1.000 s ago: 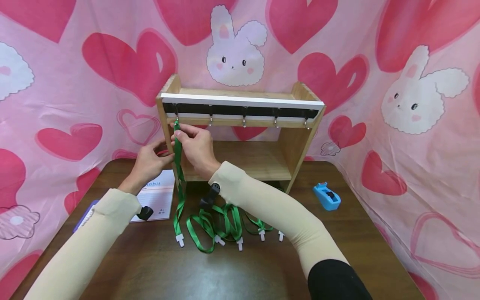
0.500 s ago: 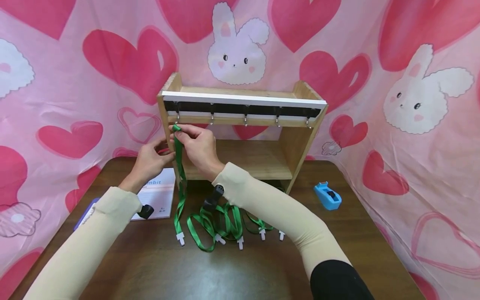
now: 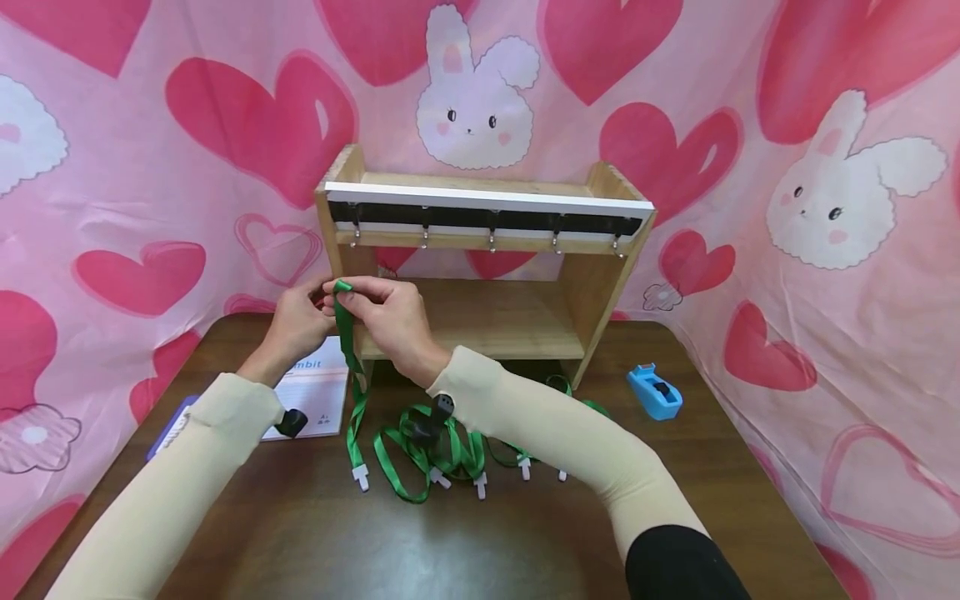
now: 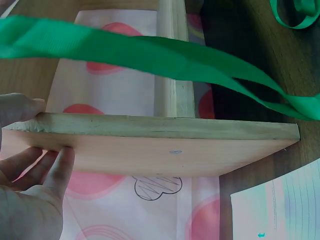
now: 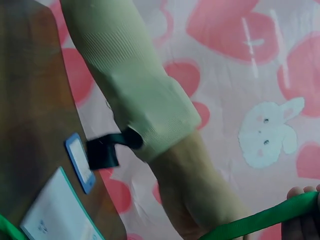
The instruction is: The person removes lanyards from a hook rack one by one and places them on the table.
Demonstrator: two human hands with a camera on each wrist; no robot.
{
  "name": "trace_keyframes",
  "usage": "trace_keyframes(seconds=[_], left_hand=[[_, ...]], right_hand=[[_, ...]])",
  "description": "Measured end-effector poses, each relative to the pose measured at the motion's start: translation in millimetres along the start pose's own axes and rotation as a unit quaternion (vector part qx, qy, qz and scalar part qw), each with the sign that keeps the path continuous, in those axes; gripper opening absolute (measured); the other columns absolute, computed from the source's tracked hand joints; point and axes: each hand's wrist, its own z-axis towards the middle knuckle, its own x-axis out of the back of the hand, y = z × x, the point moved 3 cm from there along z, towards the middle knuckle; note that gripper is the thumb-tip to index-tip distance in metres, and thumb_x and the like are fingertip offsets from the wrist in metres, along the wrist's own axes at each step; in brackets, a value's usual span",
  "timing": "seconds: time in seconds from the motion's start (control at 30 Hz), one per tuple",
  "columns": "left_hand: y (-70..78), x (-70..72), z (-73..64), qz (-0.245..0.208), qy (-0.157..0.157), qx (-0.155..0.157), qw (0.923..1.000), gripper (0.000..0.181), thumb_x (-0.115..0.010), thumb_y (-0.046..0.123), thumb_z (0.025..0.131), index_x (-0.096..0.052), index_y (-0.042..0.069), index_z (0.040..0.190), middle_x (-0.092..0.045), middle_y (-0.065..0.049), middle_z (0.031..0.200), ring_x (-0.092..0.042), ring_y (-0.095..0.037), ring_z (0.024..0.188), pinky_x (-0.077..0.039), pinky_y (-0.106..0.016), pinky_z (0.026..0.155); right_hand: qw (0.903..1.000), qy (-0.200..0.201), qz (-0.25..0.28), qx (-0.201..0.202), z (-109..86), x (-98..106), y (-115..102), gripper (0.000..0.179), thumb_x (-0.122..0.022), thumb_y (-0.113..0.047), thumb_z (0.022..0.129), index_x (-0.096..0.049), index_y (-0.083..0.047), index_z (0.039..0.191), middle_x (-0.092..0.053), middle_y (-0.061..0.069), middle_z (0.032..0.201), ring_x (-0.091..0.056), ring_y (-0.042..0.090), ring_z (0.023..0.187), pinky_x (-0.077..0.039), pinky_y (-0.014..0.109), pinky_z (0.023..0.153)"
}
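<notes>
A green lanyard (image 3: 347,333) hangs from my right hand (image 3: 393,321), which pinches it near its top between thumb and fingers. Its white plastic clip (image 3: 361,477) is down at the table. My left hand (image 3: 294,325) grips the left side panel of a wooden shelf (image 4: 175,150), thumb on one face and fingers on the other, in the left wrist view. Above the right hand, the leftmost metal hook (image 3: 356,237) on the shelf's front rail carries nothing. More green lanyards (image 3: 457,446) with white clips lie in a pile below the shelf.
Several more hooks line the black and white rail (image 3: 491,220) to the right. A white notepad (image 3: 318,400) and a blue-edged thing (image 3: 176,425) lie left on the brown table (image 3: 420,550); a blue tape dispenser (image 3: 655,392) stands right. Pink cloth hangs behind.
My right hand has moved down and left from the leftmost hook, taking the lanyard's top with it. My left hand stays at the shelf's side panel.
</notes>
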Motion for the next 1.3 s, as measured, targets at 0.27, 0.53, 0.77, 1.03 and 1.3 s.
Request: trace_keyframes(seconds=[0.27,0.53,0.77,1.03,1.3], left_hand=[[2.7,0.9,-2.4,-0.028,-0.024,0.01,0.9993,0.067,-0.076,0.013,0.089,-0.048,0.002,0.149,-0.06,-0.025,0.14,-0.061,-0.038,0.122,-0.059,-0.023,0.095],[2.0,-0.9,-2.1,-0.039,-0.036,0.045,0.9976,0.068,-0.074,0.025,0.093,-0.046,0.012,0.152,-0.056,-0.02,0.148,-0.06,-0.041,0.13,-0.054,-0.053,0.103],[1.6,-3.0,-1.4,-0.04,-0.03,0.038,0.998,0.067,-0.074,0.024,0.093,-0.046,0.011,0.152,-0.056,-0.02,0.148,-0.059,-0.041,0.132,-0.055,-0.051,0.098],[-0.8,-3.2,-2.1,-0.034,-0.024,0.027,0.9988,0.066,-0.073,0.022,0.093,-0.046,0.012,0.152,-0.055,-0.02,0.148,-0.059,-0.041,0.132,-0.055,-0.052,0.099],[-0.6,-3.6,-1.2,-0.035,-0.026,0.024,0.9988,0.065,-0.073,0.022,0.093,-0.046,0.01,0.152,-0.056,-0.02,0.148,-0.059,-0.04,0.131,-0.056,-0.052,0.098]], right_hand=[[0.9982,-0.052,0.023,-0.019,-25.0,-3,7,0.025,-0.064,-0.005,0.097,-0.072,0.006,0.118,-0.073,0.026,0.116,-0.075,0.036,0.102,-0.063,0.033,0.09],[0.9941,-0.089,0.023,-0.059,-47.4,-6,16,0.023,-0.066,-0.008,0.097,-0.074,0.0,0.116,-0.075,0.026,0.109,-0.077,0.031,0.099,-0.063,0.034,0.09],[0.9895,-0.099,0.059,-0.087,-59.0,-7,26,0.026,-0.064,-0.004,0.097,-0.071,0.004,0.12,-0.071,0.03,0.117,-0.073,0.041,0.106,-0.062,0.038,0.093],[0.9888,-0.102,0.061,-0.091,-67.5,-9,43,0.025,-0.063,-0.003,0.097,-0.071,0.006,0.118,-0.07,0.032,0.115,-0.072,0.044,0.105,-0.062,0.037,0.093],[0.9858,-0.104,0.073,-0.11,-75.3,-11,58,0.027,-0.062,-0.001,0.097,-0.07,0.007,0.121,-0.07,0.032,0.119,-0.071,0.046,0.105,-0.06,0.045,0.096]])
